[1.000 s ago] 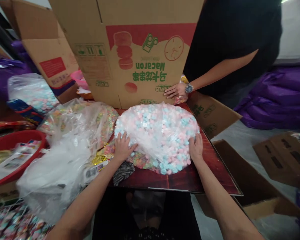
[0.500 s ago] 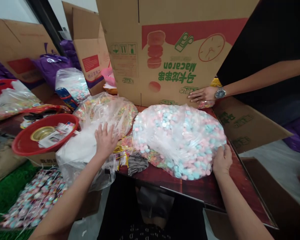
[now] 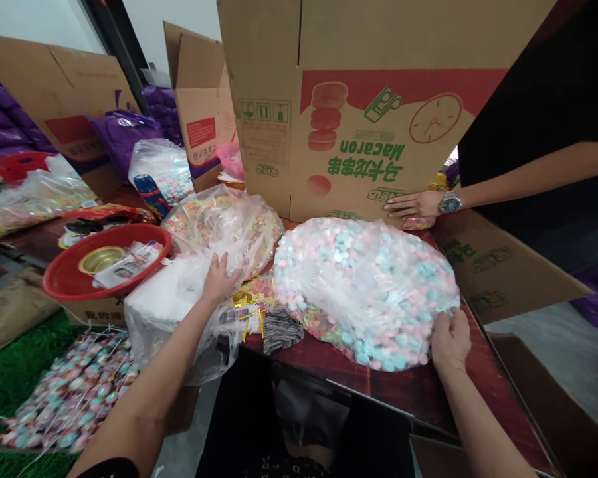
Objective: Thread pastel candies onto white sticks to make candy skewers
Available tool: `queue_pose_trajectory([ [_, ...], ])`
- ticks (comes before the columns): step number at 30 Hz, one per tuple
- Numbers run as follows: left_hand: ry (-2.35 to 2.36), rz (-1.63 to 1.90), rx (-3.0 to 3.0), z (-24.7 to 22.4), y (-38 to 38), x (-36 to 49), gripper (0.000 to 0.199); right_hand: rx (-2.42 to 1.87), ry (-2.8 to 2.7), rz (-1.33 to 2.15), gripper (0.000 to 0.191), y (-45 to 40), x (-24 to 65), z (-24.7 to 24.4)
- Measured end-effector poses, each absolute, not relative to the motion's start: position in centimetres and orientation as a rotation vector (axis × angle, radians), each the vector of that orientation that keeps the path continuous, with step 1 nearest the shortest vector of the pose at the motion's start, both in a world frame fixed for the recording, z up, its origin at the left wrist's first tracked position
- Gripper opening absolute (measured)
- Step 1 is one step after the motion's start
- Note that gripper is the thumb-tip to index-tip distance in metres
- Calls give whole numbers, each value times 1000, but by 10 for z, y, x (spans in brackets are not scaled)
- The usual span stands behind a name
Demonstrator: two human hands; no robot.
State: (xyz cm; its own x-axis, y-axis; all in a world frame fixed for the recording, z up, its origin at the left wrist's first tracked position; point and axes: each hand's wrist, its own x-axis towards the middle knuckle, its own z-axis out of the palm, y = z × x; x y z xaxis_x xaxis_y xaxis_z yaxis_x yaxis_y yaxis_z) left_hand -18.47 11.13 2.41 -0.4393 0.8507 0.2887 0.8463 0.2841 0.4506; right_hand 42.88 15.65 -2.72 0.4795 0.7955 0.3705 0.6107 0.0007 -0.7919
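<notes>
A large clear bag of pink, blue and white candies point(image 3: 359, 279) lies flat on the dark red table point(image 3: 349, 372). At its right edge is my right hand point(image 3: 451, 338), thumb and bent fingers closed on the bag's side. My left hand point(image 3: 220, 279) is open over crumpled clear plastic point(image 3: 179, 285), holding nothing, fingers stretched forward. Behind it sits another clear bag of orange and green sweets point(image 3: 219, 212). Between my hands lie gold ties point(image 3: 246, 299) and a grey striped cloth-like piece point(image 3: 282, 330).
A tall "Macaron" carton point(image 3: 379, 133) stands upside down behind the candies, with a co-worker's hand point(image 3: 413, 202) against it. To the left are a red basin point(image 3: 54, 282) with a gold bowl, and wrapped sweets point(image 3: 80, 392) on green matting. An open carton flap point(image 3: 508, 265) juts out right.
The view has tilted up and turned left, so things appear lower and farther right. My left hand's fingers are less spread. My right hand remains at the bag's edge.
</notes>
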Motion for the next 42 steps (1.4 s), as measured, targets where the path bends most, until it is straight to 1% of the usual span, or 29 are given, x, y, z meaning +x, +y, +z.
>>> queue_pose_trajectory([
  [6,2466,847,1796,18,120,-178,68,-1712,-1153,249,87,158,423,-25],
  [8,2473,841,1805,18,120,-176,68,-1714,-1133,247,89,156,423,-24],
  [11,2484,837,1814,27,115,-173,68,-1716,-1109,251,97,152,422,-22],
  [15,2596,950,1965,43,104,-155,68,-1690,-1215,288,99,149,419,-21],
  [16,2556,979,2074,45,102,-147,67,-1695,-1244,309,100,149,418,-21],
  [18,2310,962,2338,41,100,-125,64,-1714,-1282,351,108,152,415,-23],
  [20,2028,842,2500,30,104,-101,66,-1729,-1313,356,117,156,412,-25],
  [21,1944,763,2520,23,108,-89,70,-1734,-1327,340,118,158,412,-27],
  [24,1903,612,2484,4,126,-58,76,-1748,-1360,266,107,166,410,-33],
  [28,1964,568,2476,-4,160,-39,69,-1778,-1390,218,91,185,409,-32],
  [33,1935,585,2527,2,199,-32,62,-1822,-1420,227,87,216,402,-20],
  [37,1910,638,2549,3,211,-29,56,-1905,-1383,243,81,216,393,-12],
  [40,1890,657,2574,0,206,-33,54,-1960,-1328,232,69,210,382,15],
  [42,1879,674,2574,-1,201,-37,55,-1856,-1414,122,59,220,371,56],
])
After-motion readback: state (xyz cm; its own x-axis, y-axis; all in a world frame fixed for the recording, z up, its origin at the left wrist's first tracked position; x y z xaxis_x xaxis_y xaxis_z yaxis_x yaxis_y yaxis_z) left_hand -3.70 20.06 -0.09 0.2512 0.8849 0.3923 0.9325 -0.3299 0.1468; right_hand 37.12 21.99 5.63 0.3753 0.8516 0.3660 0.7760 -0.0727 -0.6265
